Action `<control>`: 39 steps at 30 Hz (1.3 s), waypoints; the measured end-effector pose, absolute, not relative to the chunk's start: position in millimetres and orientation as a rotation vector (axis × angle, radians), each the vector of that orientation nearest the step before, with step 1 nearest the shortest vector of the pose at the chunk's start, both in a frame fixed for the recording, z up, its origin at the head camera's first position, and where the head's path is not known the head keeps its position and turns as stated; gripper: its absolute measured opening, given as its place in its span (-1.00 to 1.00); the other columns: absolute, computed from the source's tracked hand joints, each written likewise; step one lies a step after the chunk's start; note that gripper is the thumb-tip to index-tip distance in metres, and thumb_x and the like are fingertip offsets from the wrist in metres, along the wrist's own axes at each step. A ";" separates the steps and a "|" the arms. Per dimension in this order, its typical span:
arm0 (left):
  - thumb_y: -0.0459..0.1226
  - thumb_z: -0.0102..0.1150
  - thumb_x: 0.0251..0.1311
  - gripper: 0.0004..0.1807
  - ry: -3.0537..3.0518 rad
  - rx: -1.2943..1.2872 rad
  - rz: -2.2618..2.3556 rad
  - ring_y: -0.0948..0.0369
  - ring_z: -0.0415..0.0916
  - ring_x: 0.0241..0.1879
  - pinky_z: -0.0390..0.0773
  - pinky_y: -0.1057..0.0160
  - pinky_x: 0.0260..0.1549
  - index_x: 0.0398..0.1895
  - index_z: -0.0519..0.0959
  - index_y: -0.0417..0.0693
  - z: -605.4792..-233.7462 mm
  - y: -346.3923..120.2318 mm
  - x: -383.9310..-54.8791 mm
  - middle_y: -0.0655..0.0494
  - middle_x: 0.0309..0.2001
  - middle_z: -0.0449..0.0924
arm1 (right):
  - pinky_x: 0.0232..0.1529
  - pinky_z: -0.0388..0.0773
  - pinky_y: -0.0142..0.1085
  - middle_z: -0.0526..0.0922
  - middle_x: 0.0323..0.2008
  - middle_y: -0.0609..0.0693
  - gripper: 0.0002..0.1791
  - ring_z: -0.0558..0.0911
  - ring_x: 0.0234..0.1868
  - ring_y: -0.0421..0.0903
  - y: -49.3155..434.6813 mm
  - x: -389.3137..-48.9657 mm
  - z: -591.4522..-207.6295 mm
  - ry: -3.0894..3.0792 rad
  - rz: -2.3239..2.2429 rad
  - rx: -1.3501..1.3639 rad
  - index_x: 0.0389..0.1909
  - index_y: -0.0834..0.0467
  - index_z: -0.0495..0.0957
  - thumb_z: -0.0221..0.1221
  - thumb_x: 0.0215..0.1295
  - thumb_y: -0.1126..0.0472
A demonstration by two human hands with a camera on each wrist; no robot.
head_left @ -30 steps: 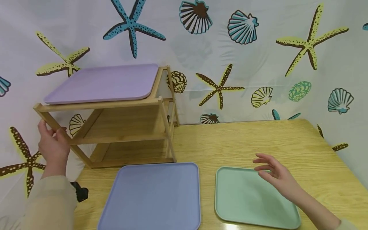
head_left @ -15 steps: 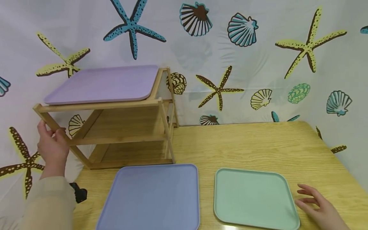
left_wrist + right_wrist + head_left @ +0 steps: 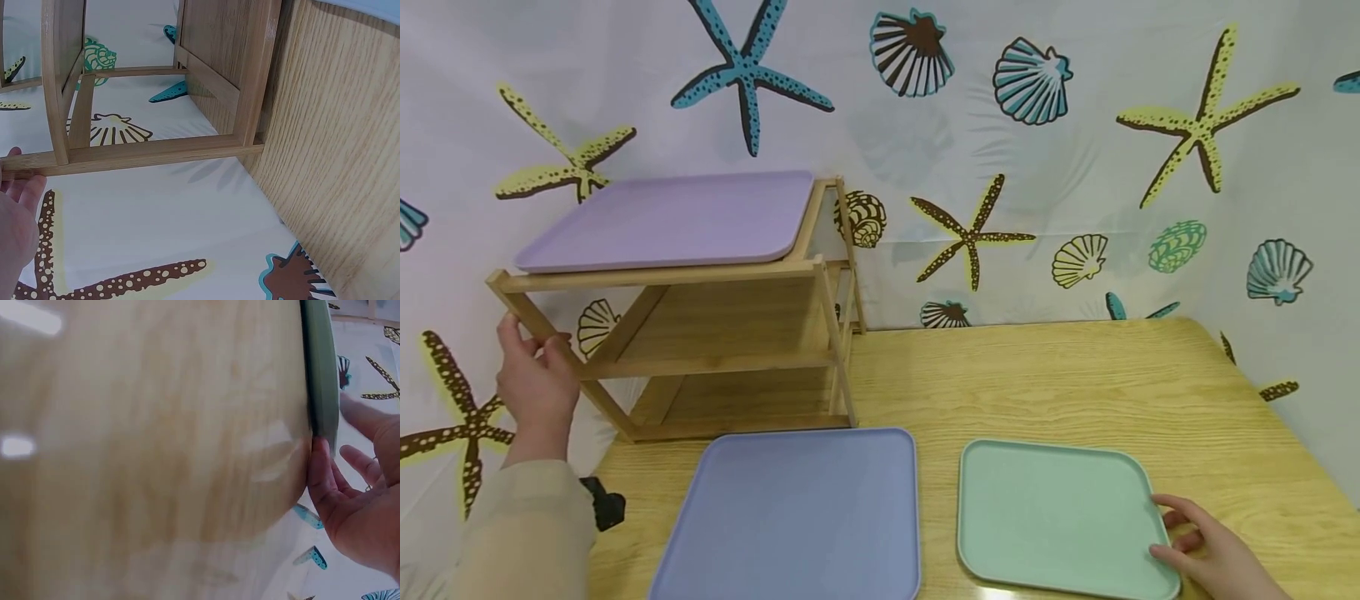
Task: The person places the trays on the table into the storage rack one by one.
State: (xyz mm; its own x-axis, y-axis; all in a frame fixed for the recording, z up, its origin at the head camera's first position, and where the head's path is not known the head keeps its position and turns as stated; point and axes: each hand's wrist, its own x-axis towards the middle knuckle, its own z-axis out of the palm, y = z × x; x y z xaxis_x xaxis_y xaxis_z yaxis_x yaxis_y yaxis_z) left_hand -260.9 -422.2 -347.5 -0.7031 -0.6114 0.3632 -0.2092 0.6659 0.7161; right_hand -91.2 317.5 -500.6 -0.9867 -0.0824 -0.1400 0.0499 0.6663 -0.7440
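Observation:
At the left of the head view, my left hand [image 3: 538, 379] grips the slanted front leg of a wooden rack [image 3: 711, 364]; its fingers also show on the wood in the left wrist view. A lilac tray [image 3: 677, 221] lies on the rack's top. My right hand [image 3: 1213, 550] holds the right rim of a green tray [image 3: 1060, 517], thumb and index fingertip at the edge and other fingers curled beside it. Seen from the right wrist, the hand [image 3: 356, 494] meets the tray's end [image 3: 322, 375], a fingertip near its underside. Some fingertips are hidden.
A blue-violet tray [image 3: 797, 517] lies on the wood-grain table [image 3: 1037, 375], between rack and green tray. The rack's two lower shelves show no items. White cloth [image 3: 895, 142] printed with starfish and shells hangs behind and at the sides. A black item [image 3: 606, 504] sits by the left sleeve.
My right hand has moved from above the green tray to beyond its right end, then in against its right rim. The left hand stays on the rack leg.

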 end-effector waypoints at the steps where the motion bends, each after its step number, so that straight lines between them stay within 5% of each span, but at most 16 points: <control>1: -0.19 -0.33 0.45 -0.47 -2.286 0.638 -0.879 -0.05 0.48 0.14 0.38 -0.04 0.10 0.46 -0.01 0.30 -347.3 -422.3 -260.5 -0.07 0.23 0.48 | -0.33 0.52 -0.35 0.55 -0.12 0.12 -0.29 0.57 -0.38 -0.22 316.5 -92.8 -499.3 2.730 -1.204 -0.020 0.29 0.35 0.28 0.33 0.19 0.18; 7: -0.19 -0.33 0.45 -0.47 -2.286 0.638 -0.855 -0.04 0.49 0.13 0.40 0.00 0.05 0.45 0.00 0.28 -346.6 -422.6 -259.3 -0.05 0.22 0.50 | -0.37 0.52 -0.33 0.57 -0.19 0.07 -0.38 0.59 -0.40 -0.14 314.1 -105.4 -491.9 2.733 -1.147 0.030 0.26 0.34 0.32 0.29 0.18 0.33; 14: -0.20 -0.33 0.45 -0.47 -2.283 0.631 -0.862 -0.06 0.48 0.13 0.39 -0.04 0.05 0.45 -0.01 0.26 -344.4 -424.0 -259.5 -0.07 0.23 0.48 | -0.33 0.55 -0.29 0.59 -0.10 0.23 -0.45 0.60 -0.13 0.04 313.0 -114.3 -487.2 2.650 -1.294 0.019 0.30 0.38 0.25 0.08 0.28 0.45; 24: -0.21 -0.35 0.45 -0.47 -2.274 0.598 -0.850 -0.12 0.48 0.13 0.36 -0.10 0.09 0.45 -0.02 0.24 -347.0 -426.7 -259.9 -0.12 0.21 0.49 | -0.21 0.56 -0.26 0.27 0.23 0.52 -0.52 0.48 0.10 0.23 313.8 -116.5 -488.1 2.564 -1.355 -0.023 0.29 0.36 0.24 -0.04 0.35 0.48; 26: -0.21 -0.35 0.46 -0.48 -2.280 0.604 -0.859 -0.12 0.47 0.13 0.36 -0.10 0.08 0.45 -0.02 0.25 -347.6 -426.8 -259.6 -0.11 0.22 0.48 | -0.20 0.56 -0.26 0.22 0.25 0.53 -0.52 0.48 0.10 0.21 315.2 -116.3 -488.7 2.541 -1.391 -0.043 0.30 0.39 0.22 -0.05 0.37 0.47; 31: -0.21 -0.35 0.46 -0.48 -2.296 0.617 -0.871 -0.12 0.47 0.14 0.37 -0.12 0.06 0.46 -0.03 0.25 -348.5 -425.2 -258.1 -0.11 0.23 0.47 | -0.23 0.56 -0.31 0.24 0.25 0.48 -0.55 0.50 -0.04 -0.32 318.6 -114.7 -493.1 2.511 -1.512 -0.132 0.28 0.43 0.21 -0.01 0.42 0.41; 34: -0.20 -0.36 0.47 -0.47 -2.301 0.614 -0.878 -0.13 0.47 0.14 0.38 -0.13 0.07 0.46 -0.04 0.27 -348.2 -424.5 -258.0 -0.11 0.24 0.47 | -0.23 0.56 -0.30 0.25 0.25 0.47 -0.56 0.47 -0.09 -0.49 318.9 -113.1 -494.4 2.450 -1.604 -0.171 0.31 0.28 0.27 0.00 0.45 0.36; 39: -0.22 -0.35 0.47 -0.47 -2.297 0.588 -0.866 -0.15 0.47 0.13 0.37 -0.13 0.06 0.46 -0.03 0.25 -347.2 -423.7 -258.4 -0.14 0.22 0.48 | -0.26 0.61 -0.18 0.46 0.16 0.24 -0.54 0.59 -0.11 -0.29 316.2 -114.3 -488.7 2.209 -1.811 -0.218 0.27 -0.24 0.34 -0.04 0.50 0.29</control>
